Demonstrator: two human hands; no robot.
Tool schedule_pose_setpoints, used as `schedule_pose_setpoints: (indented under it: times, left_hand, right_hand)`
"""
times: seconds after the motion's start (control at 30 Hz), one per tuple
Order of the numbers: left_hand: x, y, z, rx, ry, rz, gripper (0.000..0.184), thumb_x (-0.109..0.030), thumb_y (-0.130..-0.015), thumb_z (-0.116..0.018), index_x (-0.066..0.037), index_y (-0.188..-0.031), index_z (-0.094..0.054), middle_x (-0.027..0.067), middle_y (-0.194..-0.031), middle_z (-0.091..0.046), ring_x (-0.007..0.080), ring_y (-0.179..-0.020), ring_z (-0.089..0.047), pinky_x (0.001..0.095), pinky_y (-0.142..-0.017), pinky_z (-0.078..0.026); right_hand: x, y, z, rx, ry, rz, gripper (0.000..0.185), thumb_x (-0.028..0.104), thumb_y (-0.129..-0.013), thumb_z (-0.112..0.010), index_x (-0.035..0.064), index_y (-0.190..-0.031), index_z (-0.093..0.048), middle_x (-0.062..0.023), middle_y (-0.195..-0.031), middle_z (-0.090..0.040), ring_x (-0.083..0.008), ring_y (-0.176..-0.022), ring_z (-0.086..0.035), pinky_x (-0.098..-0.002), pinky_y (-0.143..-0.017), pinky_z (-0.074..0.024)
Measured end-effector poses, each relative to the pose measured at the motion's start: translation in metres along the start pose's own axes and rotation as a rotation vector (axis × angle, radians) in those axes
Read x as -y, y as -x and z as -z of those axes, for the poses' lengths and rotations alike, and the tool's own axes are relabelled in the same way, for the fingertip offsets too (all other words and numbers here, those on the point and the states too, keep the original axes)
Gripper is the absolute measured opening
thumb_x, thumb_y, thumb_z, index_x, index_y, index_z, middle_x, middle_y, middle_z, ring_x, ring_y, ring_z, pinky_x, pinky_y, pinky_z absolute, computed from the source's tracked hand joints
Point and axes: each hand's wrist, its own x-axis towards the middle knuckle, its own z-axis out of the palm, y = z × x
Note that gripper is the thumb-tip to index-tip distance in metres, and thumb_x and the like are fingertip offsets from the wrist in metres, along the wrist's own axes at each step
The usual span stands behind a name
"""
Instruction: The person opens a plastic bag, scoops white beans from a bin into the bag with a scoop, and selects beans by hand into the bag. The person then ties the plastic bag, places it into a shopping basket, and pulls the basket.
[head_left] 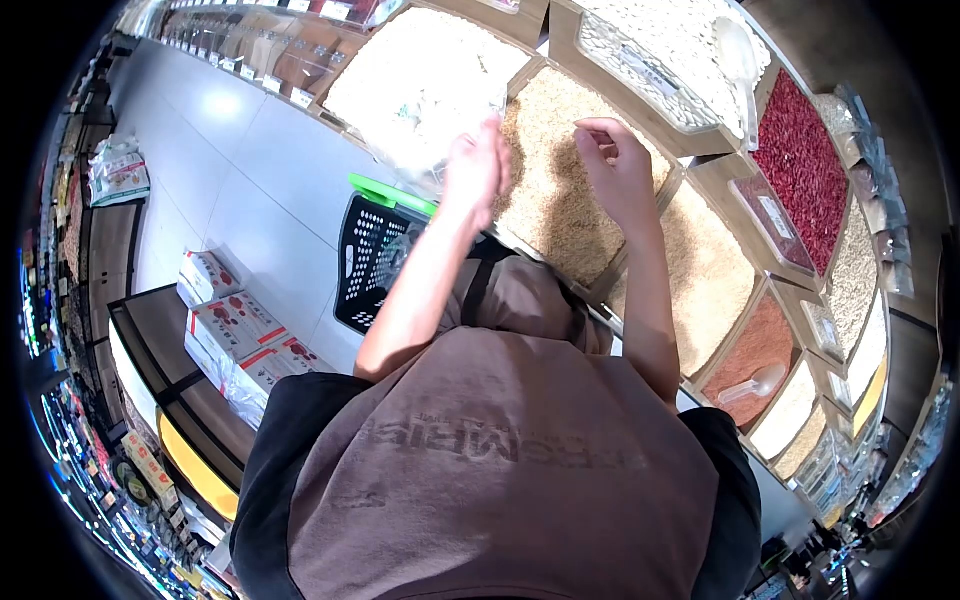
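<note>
Both my hands reach over bins of loose grain. My left hand is over the edge between a bin of white grain and a bin of tan grain. Something clear, like a thin plastic bag, lies beside its fingers; whether the hand holds it is unclear. Above the right part of the tan grain is my right hand, fingers curled with a gap between thumb and fingertips, nothing visible in it.
A black basket with a green handle stands left of the bins. White boxes sit at the lower left. Further bins hold red beans, white beans and reddish grain, with clear scoops.
</note>
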Motion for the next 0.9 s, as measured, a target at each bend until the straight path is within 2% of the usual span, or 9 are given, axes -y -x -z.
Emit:
schedule_pose_setpoints:
  times: [0.13, 0.17, 0.27, 0.37, 0.43, 0.57, 0.63, 0.7, 0.9]
  left_hand:
    - [-0.031, -0.067, 0.051, -0.146, -0.393, -0.35, 0.051, -0.034, -0.106, -0.048, -0.003, -0.067, -0.059, 0.0007, -0.057, -0.052, 0.0103, -0.05, -0.043, 0.0311, -0.05, -0.038]
    - [-0.039, -0.074, 0.05, -0.187, -0.437, -0.336, 0.044, -0.035, -0.104, -0.05, 0.004, -0.092, -0.068, 0.0145, -0.073, -0.067, 0.0232, -0.066, -0.065, 0.0362, -0.065, -0.052]
    - [-0.058, -0.063, 0.064, -0.318, -0.945, -0.541, 0.049, -0.035, -0.102, -0.05, 0.006, -0.126, -0.061, 0.0357, -0.12, -0.063, 0.0463, -0.119, -0.059, 0.0442, -0.098, -0.049]
    - [-0.078, 0.005, 0.076, -0.144, -0.956, -0.586, 0.049, -0.035, -0.1, -0.055, 0.005, -0.128, -0.06, 0.0327, -0.124, -0.062, 0.0449, -0.12, -0.059, 0.0442, -0.098, -0.049]
    - [-0.072, 0.026, 0.085, -0.481, -0.826, -0.925, 0.046, -0.033, -0.096, -0.062, 0.005, -0.123, -0.062, 0.0295, -0.115, -0.066, 0.043, -0.109, -0.064, 0.0442, -0.094, -0.051]
    - [-0.041, -0.005, 0.106, -0.766, -1.187, -0.967, 0.04, -0.036, -0.093, -0.068, 0.003, -0.102, -0.07, 0.0229, -0.097, -0.072, 0.0345, -0.093, -0.071, 0.0418, -0.082, -0.054]
    - [-0.039, -0.02, 0.109, -0.553, -1.304, -0.576, 0.038, -0.035, -0.092, -0.07, 0.003, -0.089, -0.071, 0.0203, -0.079, -0.072, 0.035, -0.079, -0.072, 0.0421, -0.074, -0.055]
    - [-0.049, -0.036, 0.116, -0.585, -1.276, -0.703, 0.037, -0.034, -0.092, -0.069, 0.001, -0.08, -0.072, 0.0165, -0.069, -0.07, 0.0368, -0.071, -0.071, 0.0423, -0.072, -0.055]
    - [-0.143, -0.046, 0.123, -0.649, -1.221, -0.96, 0.044, -0.038, -0.091, -0.071, 0.005, -0.081, -0.073, 0.0217, -0.068, -0.07, 0.0315, -0.061, -0.071, 0.0427, -0.064, -0.057]
  right_hand:
    - [-0.009, 0.01, -0.013, 0.117, -0.013, -0.07, 0.026, 0.023, -0.095, -0.066, 0.0002, -0.105, -0.07, -0.0126, -0.095, -0.071, -0.0213, -0.084, -0.068, -0.0339, -0.077, -0.054]
    - [-0.011, 0.014, -0.021, 0.17, -0.053, -0.06, 0.025, 0.022, -0.095, -0.066, -0.0005, -0.104, -0.069, -0.0133, -0.094, -0.071, -0.0217, -0.084, -0.068, -0.0342, -0.078, -0.0541]
    - [-0.007, 0.02, -0.032, 0.266, -0.072, -0.022, 0.028, 0.023, -0.094, -0.067, -0.0028, -0.105, -0.067, -0.0158, -0.093, -0.071, -0.0236, -0.083, -0.069, -0.0347, -0.077, -0.0551]
    - [-0.009, 0.019, -0.026, 0.301, -0.056, -0.1, 0.031, 0.024, -0.094, -0.068, -0.0035, -0.109, -0.066, -0.0147, -0.096, -0.072, -0.0201, -0.083, -0.068, -0.0322, -0.076, -0.0543]
    - [-0.009, 0.011, -0.025, 0.283, -0.022, -0.152, 0.032, 0.024, -0.094, -0.069, -0.0036, -0.111, -0.066, -0.0125, -0.098, -0.072, -0.0158, -0.082, -0.067, -0.0296, -0.075, -0.053]
    - [0.002, -0.022, -0.069, 0.066, 0.335, -0.013, 0.042, 0.026, -0.095, -0.069, -0.0076, -0.119, -0.061, -0.0143, -0.095, -0.07, -0.0171, -0.077, -0.066, -0.0319, -0.075, -0.0539]
    - [0.008, -0.052, -0.086, -0.023, 0.501, 0.081, 0.043, 0.026, -0.095, -0.068, -0.008, -0.121, -0.06, -0.0137, -0.093, -0.07, -0.0166, -0.075, -0.065, -0.0333, -0.075, -0.0542]
    - [0.02, -0.09, -0.086, 0.481, 0.364, -0.135, 0.031, 0.021, -0.097, -0.063, -0.0044, -0.114, -0.064, -0.01, -0.087, -0.069, -0.0121, -0.068, -0.061, -0.0319, -0.067, -0.0537]
    - [0.074, -0.155, -0.057, 0.36, 0.207, -0.051, 0.021, 0.015, -0.101, -0.054, 0.0019, -0.092, -0.068, -0.0043, -0.076, -0.068, -0.0089, -0.065, -0.062, -0.028, -0.063, -0.0532]
